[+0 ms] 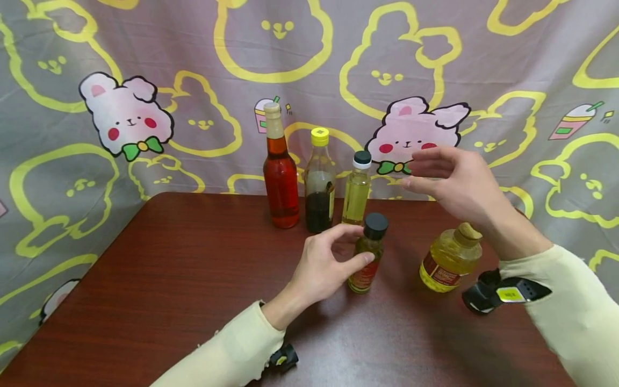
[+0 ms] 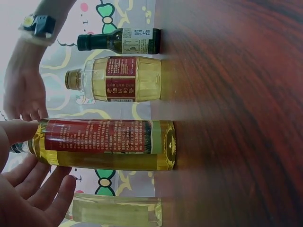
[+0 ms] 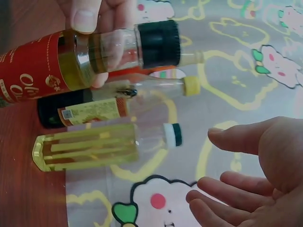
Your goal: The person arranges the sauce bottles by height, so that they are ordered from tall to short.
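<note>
My left hand (image 1: pixel 325 262) grips an olive oil bottle (image 1: pixel 364 275) near its top, the thumb across the near side and the fingers going behind. A black cap tops this bottle, and its red label reads "Oli..." in the right wrist view, where the rest is cut off. It stands upright on the table. Raised in the air to the right is my right hand (image 1: pixel 466 185), its palm facing left, the fingers loosely extended and the thumb apart, holding nothing. Below that hand, a squat yellow oil bottle (image 1: pixel 447 260) with a gold cap rests on the table.
Along the back of the brown table (image 1: pixel 193 279) stand a red bottle (image 1: pixel 282 185), a dark sauce bottle (image 1: pixel 319 209) with a yellow cap and a pale oil bottle (image 1: pixel 357 193). A dark green bottle (image 2: pixel 118 41) appears in the left wrist view. Behind hangs a patterned curtain (image 1: pixel 300 54).
</note>
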Demonstrator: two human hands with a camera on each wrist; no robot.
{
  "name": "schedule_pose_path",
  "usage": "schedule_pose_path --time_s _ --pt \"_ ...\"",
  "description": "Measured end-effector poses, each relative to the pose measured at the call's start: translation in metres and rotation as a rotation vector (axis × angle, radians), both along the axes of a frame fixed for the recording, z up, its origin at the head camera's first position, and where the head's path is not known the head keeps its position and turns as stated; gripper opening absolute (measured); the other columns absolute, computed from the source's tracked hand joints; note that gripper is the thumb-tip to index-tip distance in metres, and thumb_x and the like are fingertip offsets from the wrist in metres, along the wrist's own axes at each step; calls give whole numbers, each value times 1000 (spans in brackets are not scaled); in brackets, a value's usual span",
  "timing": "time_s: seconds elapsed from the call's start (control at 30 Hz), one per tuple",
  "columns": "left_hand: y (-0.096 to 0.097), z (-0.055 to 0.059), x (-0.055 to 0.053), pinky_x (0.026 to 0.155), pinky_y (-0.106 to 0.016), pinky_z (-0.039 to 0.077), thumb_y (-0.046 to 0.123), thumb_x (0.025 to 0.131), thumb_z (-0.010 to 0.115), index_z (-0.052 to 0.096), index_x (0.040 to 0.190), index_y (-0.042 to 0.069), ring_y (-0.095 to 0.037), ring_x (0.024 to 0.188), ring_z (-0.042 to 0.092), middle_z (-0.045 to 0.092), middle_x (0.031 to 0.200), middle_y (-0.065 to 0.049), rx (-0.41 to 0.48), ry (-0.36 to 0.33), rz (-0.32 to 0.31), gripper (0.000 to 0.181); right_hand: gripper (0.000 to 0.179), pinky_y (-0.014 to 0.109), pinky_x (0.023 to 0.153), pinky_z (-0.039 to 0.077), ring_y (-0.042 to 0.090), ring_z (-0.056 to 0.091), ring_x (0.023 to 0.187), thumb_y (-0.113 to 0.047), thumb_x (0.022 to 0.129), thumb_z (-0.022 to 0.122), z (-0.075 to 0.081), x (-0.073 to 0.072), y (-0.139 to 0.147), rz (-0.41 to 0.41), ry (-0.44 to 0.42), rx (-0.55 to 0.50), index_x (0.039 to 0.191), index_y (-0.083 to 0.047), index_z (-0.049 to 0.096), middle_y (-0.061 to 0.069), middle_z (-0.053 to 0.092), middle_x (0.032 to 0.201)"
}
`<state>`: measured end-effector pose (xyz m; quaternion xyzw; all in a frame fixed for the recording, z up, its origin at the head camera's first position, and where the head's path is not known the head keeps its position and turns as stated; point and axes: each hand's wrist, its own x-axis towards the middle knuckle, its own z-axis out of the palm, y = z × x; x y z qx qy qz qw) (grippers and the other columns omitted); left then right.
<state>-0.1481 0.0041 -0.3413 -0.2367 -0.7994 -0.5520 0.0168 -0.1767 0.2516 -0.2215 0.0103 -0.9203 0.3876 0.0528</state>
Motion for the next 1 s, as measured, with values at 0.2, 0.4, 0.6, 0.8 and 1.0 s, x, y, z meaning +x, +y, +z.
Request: schedule_pose_path --time_s 0.2,0.4,0.6,0.8,1.0 --pt "-1 0 0 88 -26 60 21 92 84 73 130 16 -13 99 74 78 125 1 2 3 5 40 78 10 77 54 -5 69 111 -63 87 78 -6 21 26 -60 12 12 150 -23 56 7 69 144" --pt "0 0 0 88 -26 61 21 91 85 73 130 16 -13 99 74 78 125 1 4 1 4 41 71 7 75 51 -21 62 101 -57 90 79 -18 43 53 -121 51 -6 150 -27 56 -17 71 134" --pt "0 0 0 90 -27 61 20 92 85 73 130 15 -15 102 76 78 126 0 16 -4 2 41 58 7 75 51 -16 69 101 -34 94 82 -35 62 80 -135 96 -145 146 -25 59 -34 73 117" --pt "0 0 0 91 -28 62 21 92 84 72 131 16 -15 102 76 78 126 0 21 -11 0 41 52 10 79 57 -6 73 108 0 97 73 -66 71 110 -7 193 -386 146 -11 60 -19 77 124" --pt "1 0 1 92 -28 62 21 92 84 72 131 16 -15 104 76 77 127 0 21 -18 -7 42 59 10 89 55 4 74 115 22 95 59 -97 80 144 201 238 -557 151 2 52 -4 75 135"
